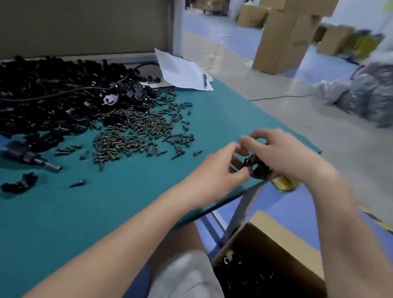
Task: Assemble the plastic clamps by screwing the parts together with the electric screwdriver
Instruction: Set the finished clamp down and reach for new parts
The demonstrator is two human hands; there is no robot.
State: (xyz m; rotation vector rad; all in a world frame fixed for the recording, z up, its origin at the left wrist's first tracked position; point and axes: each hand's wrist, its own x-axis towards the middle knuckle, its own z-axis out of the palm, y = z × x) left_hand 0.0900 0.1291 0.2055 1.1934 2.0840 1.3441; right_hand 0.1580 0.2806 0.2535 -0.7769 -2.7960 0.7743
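Note:
Both hands meet over the right edge of the teal table [110, 212]. My right hand [280, 153] grips a black plastic clamp [258, 169] from above, and my left hand [223, 166] pinches its near side. A heap of black clamp parts [37, 96] fills the far left of the table. Beside it lies a spread of metal screws [133, 134]. The electric screwdriver [18, 152], blue with a black nose, lies flat at the left edge, untouched. One loose clamp part [19, 183] and a single screw [77, 183] lie in front of it.
A cardboard box [276, 236] holding black clamps stands on the floor at my right knee. White paper with a pen [182, 71] lies at the table's far corner. A black cable crosses the parts heap. Cartons [286, 41] and plastic bags [368, 95] stand on the floor beyond.

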